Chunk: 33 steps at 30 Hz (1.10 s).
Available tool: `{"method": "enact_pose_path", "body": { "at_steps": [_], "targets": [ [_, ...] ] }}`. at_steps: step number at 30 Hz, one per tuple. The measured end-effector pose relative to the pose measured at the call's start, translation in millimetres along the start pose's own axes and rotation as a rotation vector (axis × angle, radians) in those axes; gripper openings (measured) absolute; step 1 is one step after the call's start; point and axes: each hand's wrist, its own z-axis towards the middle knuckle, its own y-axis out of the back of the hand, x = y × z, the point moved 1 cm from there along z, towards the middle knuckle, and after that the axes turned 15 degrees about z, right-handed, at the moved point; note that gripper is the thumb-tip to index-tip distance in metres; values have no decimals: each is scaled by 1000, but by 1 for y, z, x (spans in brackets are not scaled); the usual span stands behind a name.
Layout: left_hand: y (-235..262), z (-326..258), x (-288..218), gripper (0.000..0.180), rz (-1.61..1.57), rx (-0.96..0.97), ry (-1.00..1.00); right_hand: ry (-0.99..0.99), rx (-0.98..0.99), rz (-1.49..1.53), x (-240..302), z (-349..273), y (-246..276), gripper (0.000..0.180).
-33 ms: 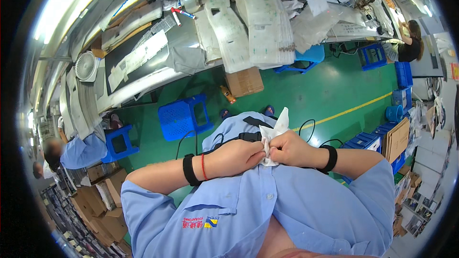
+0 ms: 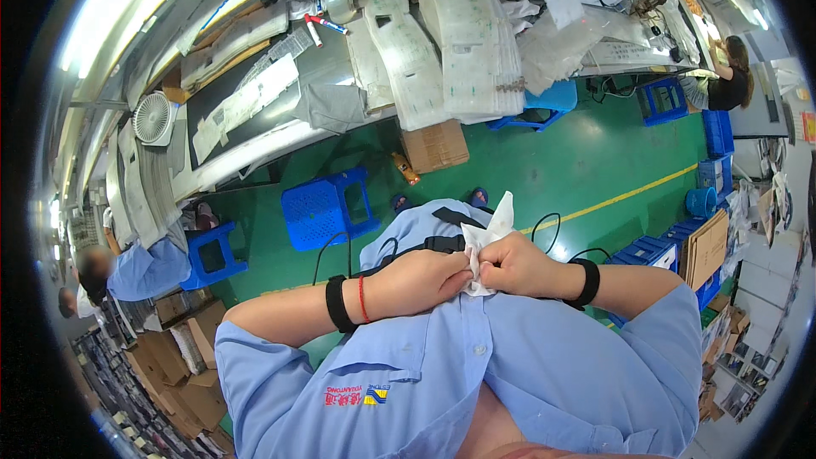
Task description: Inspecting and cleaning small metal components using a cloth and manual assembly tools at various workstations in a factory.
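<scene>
A crumpled white wipe [image 2: 500, 219], thin like tissue or cloth, is bunched between my two hands in front of my belly. My left hand [image 2: 432, 274] is closed, its fingers pinching the wipe's left side. Against it from the right, my right hand [image 2: 517, 265] is curled in a fist on the same wipe. One corner of the wipe sticks up past my hands, and a smaller end hangs below them. What lies inside the folds is hidden. Each wrist wears a black band; a red string circles the left one.
A long workbench [image 2: 280, 140] crosses ahead, bearing stacked translucent sheets [image 2: 480, 68], markers [image 2: 327, 25] and a white fan [image 2: 154, 118]. Blue stools [image 2: 319, 211] and a cardboard box [image 2: 435, 146] stand on the green floor. Co-workers sit at far left and far right. Blue crates [image 2: 637, 257] are at right.
</scene>
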Motion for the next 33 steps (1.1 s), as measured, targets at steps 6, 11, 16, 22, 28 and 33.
{"method": "enact_pose_path", "body": {
  "at_steps": [6,11,16,22,28,33],
  "targets": [
    [11,8,6,24,-160,64,24,77,24,-117,19,6,11,21],
    [17,10,8,31,-491,148,126,242,90,-265,35,12,20,20],
    [19,12,8,31,-505,46,125,227,6,-232,41,15,20,23],
    [17,14,6,30,-496,-7,183,265,62,-320,46,19,26,19],
    [16,19,4,27,-361,-86,208,376,-71,-506,36,26,22,5],
    [25,25,8,26,-355,-116,288,451,-120,-556,37,40,27,10]
  ]
}}
